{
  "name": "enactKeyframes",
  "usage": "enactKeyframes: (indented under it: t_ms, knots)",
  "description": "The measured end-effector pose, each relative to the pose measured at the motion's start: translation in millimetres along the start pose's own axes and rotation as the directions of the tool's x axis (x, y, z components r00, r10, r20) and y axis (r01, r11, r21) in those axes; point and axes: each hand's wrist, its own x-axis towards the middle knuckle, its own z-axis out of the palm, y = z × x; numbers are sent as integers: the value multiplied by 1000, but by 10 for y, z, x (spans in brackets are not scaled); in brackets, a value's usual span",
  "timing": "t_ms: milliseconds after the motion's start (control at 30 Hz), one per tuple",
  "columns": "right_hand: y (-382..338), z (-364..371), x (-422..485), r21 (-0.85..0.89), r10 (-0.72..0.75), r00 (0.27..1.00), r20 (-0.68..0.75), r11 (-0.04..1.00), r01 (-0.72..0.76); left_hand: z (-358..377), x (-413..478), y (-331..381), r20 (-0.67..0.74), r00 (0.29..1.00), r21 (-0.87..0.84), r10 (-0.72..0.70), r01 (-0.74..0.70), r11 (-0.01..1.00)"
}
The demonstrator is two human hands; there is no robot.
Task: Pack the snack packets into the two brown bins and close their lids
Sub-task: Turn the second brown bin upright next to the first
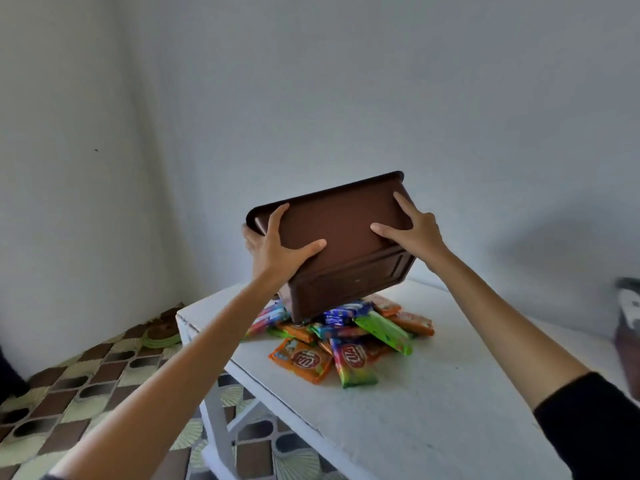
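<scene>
I count one brown bin and two hands, a left hand and a right hand. There is one bench. Roughly eleven snack packets show in one heap, but overlaps stop me getting an exact tally.

You've got soft, even daylight; a faint shadow on the wall, wide-angle bending and blur at the right edge.

A red oval logo, seen upside down, seems to read "TUA" on the orange snack packet and the rainbow-striped snack packet; the other print is blurred.
</scene>
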Motion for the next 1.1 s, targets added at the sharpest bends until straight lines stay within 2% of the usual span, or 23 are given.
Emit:
enactKeyframes:
  t_ms: [267,467,567,633,767,967,1100]
  knots:
    - [467,-1321,-991,-123,171,970,-174,973,-193,799,-821,721,229,967,-77,109,-93,993]
    - [717,-2273,-1809,-243,244,948,-204,926,-290,1259,-1547,1329,340,933,-128,119,-79,989]
    - [875,-2658,-2158,-298,253,956,-147,911,-287,1427,-1860,1555,382,915,-95,132,-103,990]
    - [990,-2800,-2381,-317,303,946,-114,892,-324,1507,-2030,1659,420,898,-60,129,-114,992]
    - [1194,-2974,-2745,-340,367,916,-161,851,-401,1649,-2331,1804,506,855,-43,112,-104,994]
    - [1212,-3253,-3173,-401,451,855,-257,755,-519,1840,-2645,1918,637,760,-113,132,-77,991]
    - [1182,-3362,-3384,-422,476,840,-260,726,-542,1979,-2734,1940,690,705,-147,163,-84,986]
